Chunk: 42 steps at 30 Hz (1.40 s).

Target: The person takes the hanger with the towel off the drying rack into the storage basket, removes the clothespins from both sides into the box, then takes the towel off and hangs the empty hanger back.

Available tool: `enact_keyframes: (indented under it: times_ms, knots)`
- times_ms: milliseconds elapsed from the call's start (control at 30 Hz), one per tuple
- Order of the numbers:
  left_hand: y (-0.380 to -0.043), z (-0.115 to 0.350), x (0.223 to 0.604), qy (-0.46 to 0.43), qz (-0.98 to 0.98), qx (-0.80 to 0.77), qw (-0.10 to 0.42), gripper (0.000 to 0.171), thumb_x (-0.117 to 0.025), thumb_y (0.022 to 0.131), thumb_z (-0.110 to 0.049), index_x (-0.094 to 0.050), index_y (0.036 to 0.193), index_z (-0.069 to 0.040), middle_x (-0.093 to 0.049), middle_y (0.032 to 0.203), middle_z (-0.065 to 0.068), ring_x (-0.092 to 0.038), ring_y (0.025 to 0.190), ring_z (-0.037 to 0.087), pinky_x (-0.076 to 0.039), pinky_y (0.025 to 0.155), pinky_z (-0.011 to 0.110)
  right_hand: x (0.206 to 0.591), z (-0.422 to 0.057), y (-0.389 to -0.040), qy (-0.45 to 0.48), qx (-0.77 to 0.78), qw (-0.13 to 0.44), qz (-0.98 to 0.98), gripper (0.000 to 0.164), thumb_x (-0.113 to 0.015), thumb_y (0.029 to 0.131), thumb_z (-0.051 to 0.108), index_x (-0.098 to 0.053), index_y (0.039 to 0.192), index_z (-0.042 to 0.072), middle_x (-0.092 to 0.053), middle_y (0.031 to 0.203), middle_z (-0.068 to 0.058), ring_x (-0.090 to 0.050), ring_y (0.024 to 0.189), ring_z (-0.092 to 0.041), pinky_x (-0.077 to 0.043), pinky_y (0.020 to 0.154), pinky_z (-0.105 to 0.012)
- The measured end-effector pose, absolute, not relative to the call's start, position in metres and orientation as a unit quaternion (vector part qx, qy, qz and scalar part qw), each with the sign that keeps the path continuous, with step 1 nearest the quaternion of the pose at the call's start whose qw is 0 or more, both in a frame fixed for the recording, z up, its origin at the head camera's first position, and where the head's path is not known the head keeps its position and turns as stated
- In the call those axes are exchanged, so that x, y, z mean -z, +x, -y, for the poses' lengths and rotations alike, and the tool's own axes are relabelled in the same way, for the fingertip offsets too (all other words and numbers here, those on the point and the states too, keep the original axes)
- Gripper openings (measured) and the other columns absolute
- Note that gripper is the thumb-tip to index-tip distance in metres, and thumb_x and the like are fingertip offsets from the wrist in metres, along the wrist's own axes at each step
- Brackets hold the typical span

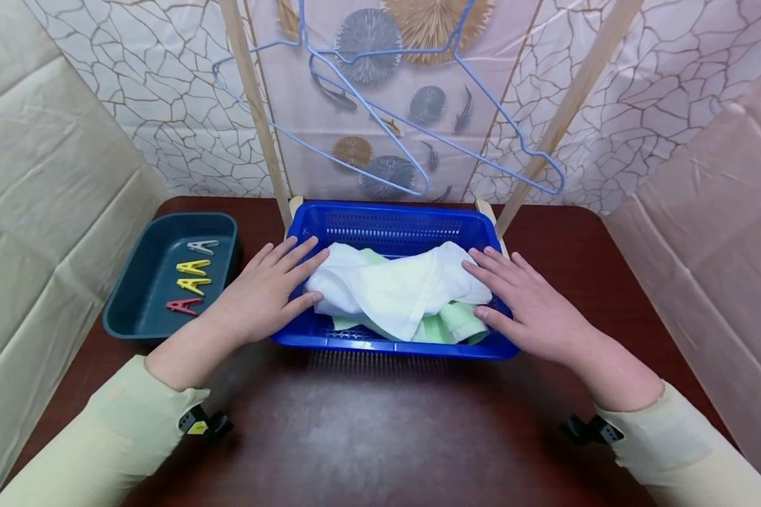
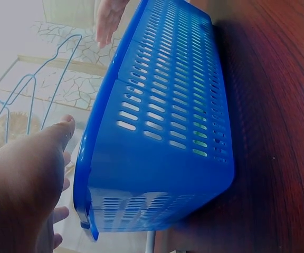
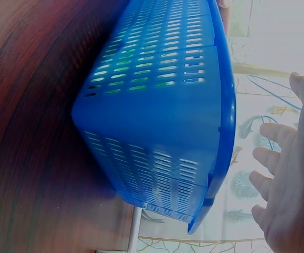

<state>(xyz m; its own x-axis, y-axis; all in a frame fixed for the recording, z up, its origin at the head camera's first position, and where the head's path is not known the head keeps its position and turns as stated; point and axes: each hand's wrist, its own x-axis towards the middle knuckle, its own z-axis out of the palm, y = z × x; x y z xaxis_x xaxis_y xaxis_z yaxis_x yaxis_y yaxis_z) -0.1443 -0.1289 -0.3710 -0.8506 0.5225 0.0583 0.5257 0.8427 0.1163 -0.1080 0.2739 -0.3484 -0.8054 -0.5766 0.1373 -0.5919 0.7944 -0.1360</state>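
A blue perforated plastic basket point(image 1: 393, 345) stands on the table with a white cloth point(image 1: 387, 285) heaped in it. Light green cloth point(image 1: 456, 322) shows from under the white one. My left hand point(image 1: 273, 289) is spread over the basket's left end, palm down, fingertips overlapping the white cloth's edge. Over the right end my right hand point(image 1: 533, 303) is spread the same way. In the left wrist view the left hand point(image 2: 25, 190) is at the level of the basket's rim. The right wrist view has the right hand point(image 3: 294, 174) beside the rim, its fingers straight and holding nothing.
At the left is a dark teal tray point(image 1: 142, 282) with several clothespins: grey point(image 1: 203, 246), yellow point(image 1: 193, 267) and red point(image 1: 184, 305). Blue wire hangers point(image 1: 380, 120) hang above the basket between wooden posts point(image 1: 571, 113). Beige fabric walls point(image 1: 44, 176) flank the dark wood table point(image 1: 380, 429).
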Motion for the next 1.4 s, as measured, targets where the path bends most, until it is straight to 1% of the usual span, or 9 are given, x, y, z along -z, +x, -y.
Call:
enact_keyframes:
  times_ms: [100,167,467,633,800,1000,1167,1267,1400]
  knots:
    - [-0.1435,0.1294,0.3708,-0.271,0.96,0.064,0.011,0.072,-0.043,0.088,-0.06,-0.004,0.146,-0.041,-0.006,0.155,-0.008,-0.005,0.142,0.025,-0.006,0.112,0.052,0.3476,-0.2734,-0.108,0.311,-0.085,0.043,0.946,0.067,-0.051,0.091,0.045,-0.018,0.147,0.032,-0.017,0.154,0.004,-0.011,0.142,-0.02,-0.004,0.115,-0.04]
    - [-0.1432,0.1298,0.3706,-0.271,0.96,0.065,0.012,0.072,-0.043,0.088,-0.06,-0.004,0.146,-0.041,-0.006,0.155,-0.008,-0.005,0.142,0.025,-0.006,0.112,0.052,0.3469,-0.2732,-0.108,0.313,-0.083,0.045,0.945,0.067,-0.051,0.091,0.046,-0.019,0.147,0.032,-0.017,0.154,0.004,-0.011,0.142,-0.02,-0.003,0.115,-0.04]
    - [-0.143,0.1316,0.371,-0.273,0.959,0.068,0.019,0.071,-0.042,0.089,-0.06,-0.006,0.146,-0.04,-0.005,0.155,-0.008,-0.006,0.142,0.025,-0.007,0.112,0.053,0.3445,-0.2707,-0.1073,0.312,-0.079,0.05,0.945,0.069,-0.055,0.089,0.043,-0.02,0.147,0.031,-0.019,0.153,0.001,-0.012,0.142,-0.022,-0.006,0.114,-0.044]
    - [-0.1432,0.133,0.3718,-0.273,0.959,0.07,0.021,0.072,-0.043,0.088,-0.06,-0.006,0.146,-0.039,-0.005,0.155,-0.008,-0.005,0.142,0.024,-0.007,0.112,0.052,0.3439,-0.2702,-0.1072,0.308,-0.077,0.048,0.947,0.07,-0.056,0.089,0.042,-0.019,0.147,0.031,-0.018,0.154,0.003,-0.011,0.142,-0.02,-0.004,0.115,-0.041]
    - [-0.1436,0.1344,0.3708,-0.273,0.959,0.066,0.025,0.072,-0.042,0.088,-0.06,-0.005,0.146,-0.04,-0.006,0.155,-0.007,-0.007,0.142,0.026,-0.007,0.112,0.053,0.3433,-0.2694,-0.1077,0.313,-0.077,0.05,0.945,0.069,-0.055,0.089,0.043,-0.021,0.147,0.029,-0.016,0.154,0.006,-0.011,0.142,-0.02,-0.005,0.114,-0.042]
    - [-0.1438,0.1348,0.3689,-0.273,0.96,0.061,0.026,0.072,-0.042,0.089,-0.06,-0.005,0.146,-0.039,-0.008,0.155,-0.006,-0.006,0.142,0.026,-0.008,0.112,0.053,0.3432,-0.2692,-0.1083,0.315,-0.079,0.052,0.944,0.067,-0.052,0.09,0.046,-0.021,0.147,0.029,-0.016,0.154,0.005,-0.012,0.142,-0.021,-0.005,0.114,-0.042]
    - [-0.1426,0.1346,0.369,-0.269,0.961,0.067,0.018,0.072,-0.043,0.088,-0.06,-0.005,0.146,-0.04,-0.008,0.155,-0.006,-0.005,0.142,0.025,-0.007,0.112,0.053,0.3432,-0.2686,-0.1081,0.315,-0.085,0.05,0.944,0.068,-0.054,0.09,0.045,-0.021,0.147,0.03,-0.017,0.154,0.004,-0.011,0.142,-0.02,-0.006,0.114,-0.043]
    - [-0.1415,0.1347,0.369,-0.268,0.961,0.067,0.015,0.072,-0.042,0.088,-0.061,-0.005,0.146,-0.041,-0.007,0.155,-0.006,-0.004,0.142,0.024,-0.006,0.112,0.053,0.344,-0.2681,-0.1087,0.316,-0.087,0.047,0.944,0.067,-0.052,0.09,0.046,-0.021,0.147,0.03,-0.016,0.154,0.005,-0.011,0.142,-0.021,-0.006,0.114,-0.043]
    - [-0.1406,0.1354,0.3684,-0.267,0.961,0.064,0.016,0.071,-0.034,0.087,-0.067,-0.005,0.146,-0.04,-0.007,0.155,-0.007,-0.004,0.142,0.024,-0.007,0.112,0.053,0.3457,-0.2674,-0.1103,0.32,-0.09,0.047,0.942,0.066,-0.05,0.091,0.047,-0.021,0.147,0.029,-0.015,0.154,0.004,-0.011,0.142,-0.021,-0.003,0.115,-0.042]
